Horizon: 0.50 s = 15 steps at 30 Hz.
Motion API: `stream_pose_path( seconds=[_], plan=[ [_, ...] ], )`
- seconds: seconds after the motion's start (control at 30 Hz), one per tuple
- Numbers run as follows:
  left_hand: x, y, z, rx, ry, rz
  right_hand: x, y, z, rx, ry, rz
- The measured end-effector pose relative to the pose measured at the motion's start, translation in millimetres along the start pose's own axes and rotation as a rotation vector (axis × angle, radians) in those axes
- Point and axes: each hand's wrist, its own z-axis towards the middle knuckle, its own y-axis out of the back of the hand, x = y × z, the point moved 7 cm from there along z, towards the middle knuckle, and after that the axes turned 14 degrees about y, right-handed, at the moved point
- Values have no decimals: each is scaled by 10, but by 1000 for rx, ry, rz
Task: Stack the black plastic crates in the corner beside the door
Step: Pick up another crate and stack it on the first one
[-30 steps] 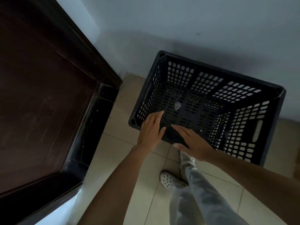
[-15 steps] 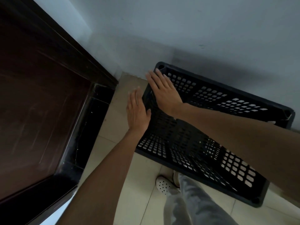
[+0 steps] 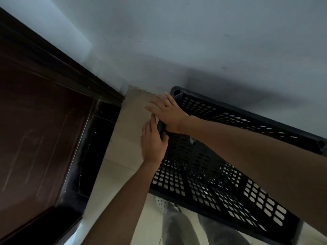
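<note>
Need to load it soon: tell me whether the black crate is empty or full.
Nearly empty: the black crate shows a bare perforated floor, with one small pale scrap.

arms (image 3: 256,156): bare, no sleeves | trousers (image 3: 177,227): grey | shoe (image 3: 161,203): white, perforated

A pale grey-blue wall (image 3: 194,32) fills the top of the view, lit dimly, with a soft shadow low on it near the floor. At the left stands a dark brown wooden door (image 3: 35,129) in a darker frame (image 3: 99,147) with a glossy black edge. Between frame and wall lies a floor (image 3: 127,147) of light beige tiles, with thin grout lines, meeting the wall in a corner.
</note>
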Motion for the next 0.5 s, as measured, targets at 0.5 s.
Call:
stream_pose_path(
  seconds=[0.5],
  plan=[
    [58, 64, 17, 328, -73, 192, 243, 107, -133, 76, -405, -97]
  ],
)
